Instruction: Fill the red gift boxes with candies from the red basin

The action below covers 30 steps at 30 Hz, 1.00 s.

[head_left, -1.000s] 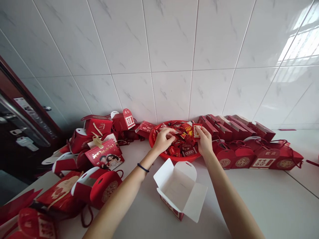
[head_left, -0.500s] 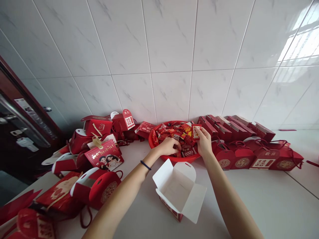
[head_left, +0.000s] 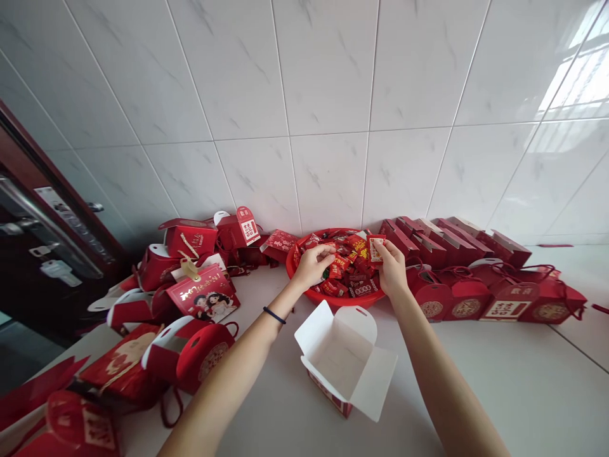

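Note:
A red basin (head_left: 311, 296) heaped with small wrapped candies (head_left: 353, 265) stands by the wall. My right hand (head_left: 392, 266) is at the basin's right rim, closed on a small red packet (head_left: 375, 249) with a pale printed face, held upright between thumb and fingers. Over the left part of the heap, my left hand (head_left: 314, 266) has its fingers pinched together; what they hold, if anything, is hidden. In front of the basin, between my forearms, an open gift box (head_left: 335, 362) shows its bare white inside, flaps spread outward.
Along the right, a row of red gift boxes (head_left: 469, 301) with cord handles stands before a row of boxes (head_left: 445, 241) with raised lids. More red boxes (head_left: 204, 292) crowd the left side. White wall tiles (head_left: 328, 178) rise behind the basin.
My left hand has lifted from among the candies and moved left and up a little. The right hand still holds the red packet in nearly the same place. The view has shifted slightly.

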Each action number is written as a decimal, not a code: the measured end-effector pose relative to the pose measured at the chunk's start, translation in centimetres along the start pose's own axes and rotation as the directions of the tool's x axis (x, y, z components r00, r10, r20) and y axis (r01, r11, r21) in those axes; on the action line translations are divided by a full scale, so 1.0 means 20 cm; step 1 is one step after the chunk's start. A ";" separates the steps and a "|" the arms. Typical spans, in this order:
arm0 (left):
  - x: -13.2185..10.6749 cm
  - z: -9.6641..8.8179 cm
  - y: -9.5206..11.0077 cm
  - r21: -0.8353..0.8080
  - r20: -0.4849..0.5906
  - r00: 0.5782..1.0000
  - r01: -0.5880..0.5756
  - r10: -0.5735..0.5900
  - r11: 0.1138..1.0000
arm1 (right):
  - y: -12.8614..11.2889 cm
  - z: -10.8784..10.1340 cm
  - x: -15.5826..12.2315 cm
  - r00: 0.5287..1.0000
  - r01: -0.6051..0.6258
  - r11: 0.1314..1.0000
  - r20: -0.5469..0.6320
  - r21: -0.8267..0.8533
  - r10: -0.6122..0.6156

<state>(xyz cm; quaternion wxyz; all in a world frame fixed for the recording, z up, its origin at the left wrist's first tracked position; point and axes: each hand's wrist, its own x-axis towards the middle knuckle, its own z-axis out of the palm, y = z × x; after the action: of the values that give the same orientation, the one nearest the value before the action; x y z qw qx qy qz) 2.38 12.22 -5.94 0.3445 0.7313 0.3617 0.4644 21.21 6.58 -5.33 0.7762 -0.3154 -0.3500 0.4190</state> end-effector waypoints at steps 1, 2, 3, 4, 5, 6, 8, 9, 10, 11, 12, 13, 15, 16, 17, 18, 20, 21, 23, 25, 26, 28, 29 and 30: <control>0.00 0.00 0.00 -0.017 -0.017 1.000 0.001 -0.001 1.000 | 0.00 0.00 0.00 1.000 -0.004 1.000 0.007 -0.006 0.004; 0.00 0.00 0.00 -0.033 -0.032 0.999 0.002 -0.003 0.999 | 0.00 0.00 0.00 1.000 -0.008 1.000 0.014 -0.012 0.008; 0.00 0.00 0.00 -0.048 -0.045 0.999 0.004 -0.006 0.999 | 0.00 0.00 0.00 1.000 -0.013 1.000 0.022 -0.019 0.013; 0.00 0.00 0.00 -0.062 -0.059 0.998 0.005 -0.008 0.998 | 0.00 0.00 0.00 0.999 -0.017 1.000 0.031 -0.025 0.018; -0.01 0.00 0.00 -0.074 -0.072 0.997 0.005 -0.010 0.997 | 0.00 0.00 0.00 0.999 -0.020 0.999 0.038 -0.033 0.021; -0.01 0.00 0.00 -0.085 -0.086 0.996 0.003 -0.011 0.996 | 0.00 -0.01 0.00 0.999 -0.022 0.999 0.045 -0.041 0.024; -0.01 0.00 0.01 -0.101 -0.116 0.993 -0.001 -0.011 0.995 | 0.00 -0.01 0.00 0.998 -0.025 0.998 0.058 -0.058 0.028; -0.01 0.00 0.01 -0.106 -0.131 0.991 -0.004 -0.010 0.994 | 0.00 -0.01 0.00 0.998 -0.025 0.998 0.063 -0.065 0.029; -0.01 0.00 0.01 -0.109 -0.147 0.989 -0.006 -0.010 0.994 | 0.00 -0.01 0.00 0.997 -0.025 0.997 0.068 -0.071 0.030; -0.01 -0.01 0.02 -0.111 -0.161 0.987 -0.009 -0.009 0.994 | 0.00 -0.01 0.00 0.997 -0.025 0.997 0.074 -0.076 0.031; -0.02 -0.01 0.02 -0.113 -0.174 0.985 -0.012 -0.008 0.993 | 0.00 0.00 0.00 0.996 -0.025 0.996 0.080 -0.083 0.031; -0.02 -0.01 0.02 -0.117 -0.185 0.983 -0.014 -0.008 0.993 | 0.00 0.00 -0.01 0.996 -0.023 0.996 0.086 -0.090 0.031; -0.02 -0.01 0.03 -0.128 -0.201 0.980 -0.021 -0.005 0.992 | 0.00 0.00 -0.01 0.995 -0.020 0.995 0.095 -0.102 0.030; -0.02 -0.01 0.03 -0.135 -0.206 0.979 -0.024 -0.004 0.991 | 0.00 0.00 -0.01 0.995 -0.018 0.994 0.100 -0.107 0.029; -0.02 0.00 0.04 -0.142 -0.210 0.978 -0.027 -0.004 0.989 | 0.00 0.00 -0.01 0.994 -0.016 0.994 0.107 -0.113 0.028; -0.03 0.00 0.04 -0.151 -0.213 0.977 -0.029 -0.004 0.988 | 0.00 0.00 -0.02 0.993 -0.013 0.993 0.114 -0.118 0.027; -0.04 0.00 0.06 -0.169 -0.213 0.977 -0.030 -0.007 0.985 | -0.01 0.00 -0.02 0.991 -0.011 0.991 0.134 -0.131 0.028; -0.05 -0.01 0.08 -0.177 -0.215 0.977 -0.029 -0.010 0.984 | -0.01 0.00 -0.02 0.989 -0.010 0.990 0.143 -0.138 0.030; -0.09 -0.02 0.13 -0.194 -0.199 0.980 -0.026 -0.014 0.981 | -0.02 0.01 -0.03 0.986 -0.012 0.988 0.160 -0.153 0.037; -0.14 -0.04 0.20 -0.204 -0.122 0.992 -0.015 -0.010 0.979 | -0.02 0.01 -0.03 0.984 -0.017 0.986 0.171 -0.164 0.045; -0.17 -0.06 0.24 -0.205 -0.050 0.999 -0.007 -0.003 0.979 | -0.02 0.01 -0.04 0.984 -0.019 0.986 0.173 -0.168 0.049; -0.23 -0.09 0.32 -0.179 0.169 0.986 0.024 0.007 0.984 | -0.02 0.01 -0.04 0.983 -0.024 0.985 0.175 -0.172 0.054; -0.26 -0.10 0.36 -0.155 0.279 0.960 0.039 0.006 0.987 | -0.02 0.01 -0.04 0.983 -0.024 0.985 0.174 -0.173 0.055; -0.28 -0.12 0.39 -0.124 0.357 0.934 0.041 0.006 0.991 | -0.02 0.01 -0.04 0.983 -0.024 0.985 0.173 -0.173 0.055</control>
<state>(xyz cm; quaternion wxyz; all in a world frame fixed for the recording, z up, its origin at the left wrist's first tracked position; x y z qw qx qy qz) 0.09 3.99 -1.11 0.4550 0.7763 0.2688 0.3435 20.90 5.75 -5.16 0.7036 -0.3489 -0.4459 0.4293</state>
